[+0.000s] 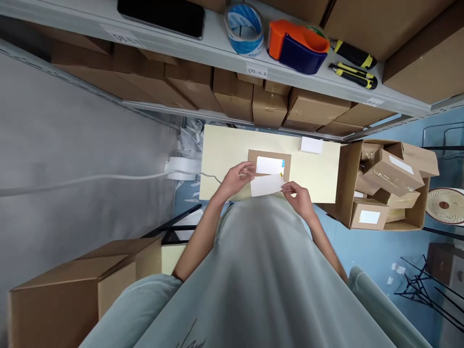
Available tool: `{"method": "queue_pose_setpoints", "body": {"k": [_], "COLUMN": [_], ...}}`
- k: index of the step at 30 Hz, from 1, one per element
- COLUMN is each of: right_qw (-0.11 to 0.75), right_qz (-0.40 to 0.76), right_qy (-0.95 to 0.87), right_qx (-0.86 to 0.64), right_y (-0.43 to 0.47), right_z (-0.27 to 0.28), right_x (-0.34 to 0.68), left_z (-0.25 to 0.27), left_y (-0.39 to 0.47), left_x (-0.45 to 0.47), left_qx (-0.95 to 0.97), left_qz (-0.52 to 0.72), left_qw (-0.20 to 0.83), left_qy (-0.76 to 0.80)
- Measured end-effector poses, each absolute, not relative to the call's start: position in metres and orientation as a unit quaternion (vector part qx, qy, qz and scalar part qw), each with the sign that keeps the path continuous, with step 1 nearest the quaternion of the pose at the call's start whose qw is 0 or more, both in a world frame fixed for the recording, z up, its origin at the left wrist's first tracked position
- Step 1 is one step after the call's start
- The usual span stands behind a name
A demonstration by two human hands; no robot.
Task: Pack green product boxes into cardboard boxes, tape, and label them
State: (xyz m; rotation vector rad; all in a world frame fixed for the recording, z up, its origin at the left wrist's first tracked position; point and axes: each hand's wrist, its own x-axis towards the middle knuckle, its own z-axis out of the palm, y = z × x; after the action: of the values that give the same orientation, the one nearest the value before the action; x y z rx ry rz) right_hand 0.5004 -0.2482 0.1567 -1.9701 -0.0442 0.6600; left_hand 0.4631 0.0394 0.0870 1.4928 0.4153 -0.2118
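Note:
A flat brown cardboard box (287, 169) lies on the pale yellow table, with a white label (268, 165) with a blue mark on its top. Just in front of it, a blank white paper sheet (267, 185) overlaps the box's near edge. My right hand (297, 197) pinches this sheet at its right end. My left hand (238, 178) is at the box's left side, fingers stretched out and a little apart, the thumb close to the sheet's left corner. Whether that thumb touches the paper I cannot tell.
A white stack of labels (311, 145) sits at the table's (224, 150) back right. Right of the table stands a large carton (344, 186) of small boxes. Above, a shelf (217, 46) carries tape (244, 30), a tape dispenser (299, 47), cutters (355, 75) and a phone (163, 17).

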Motion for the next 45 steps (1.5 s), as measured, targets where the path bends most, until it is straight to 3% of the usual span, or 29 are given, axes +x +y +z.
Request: {"method": "queue_pose_setpoints", "body": {"k": [13,24,38,45], "right_qw": [0.524,0.534,0.506,0.488], "right_qz": [0.28,0.265,0.272,0.262], "right_qy": [-0.012,-0.002,0.018,0.012], "right_qx": [-0.805,-0.802,-0.819,-0.832], "right_y": [-0.284,-0.263,-0.251,-0.25], "right_z": [0.104,0.035,0.022,0.015], "right_x": [0.535,0.533,0.541,0.543], "left_z": [0.087,0.039,0.001,-0.014], "left_y": [0.004,0.011,0.017,0.017], "left_x": [0.485,0.537,0.543,0.545], "left_qx": [0.712,0.744,0.717,0.754], "left_qz": [-0.042,-0.028,-0.031,-0.018], "left_qw": [0.657,0.612,0.638,0.603], "left_qy": [0.244,0.268,0.281,0.26]}}
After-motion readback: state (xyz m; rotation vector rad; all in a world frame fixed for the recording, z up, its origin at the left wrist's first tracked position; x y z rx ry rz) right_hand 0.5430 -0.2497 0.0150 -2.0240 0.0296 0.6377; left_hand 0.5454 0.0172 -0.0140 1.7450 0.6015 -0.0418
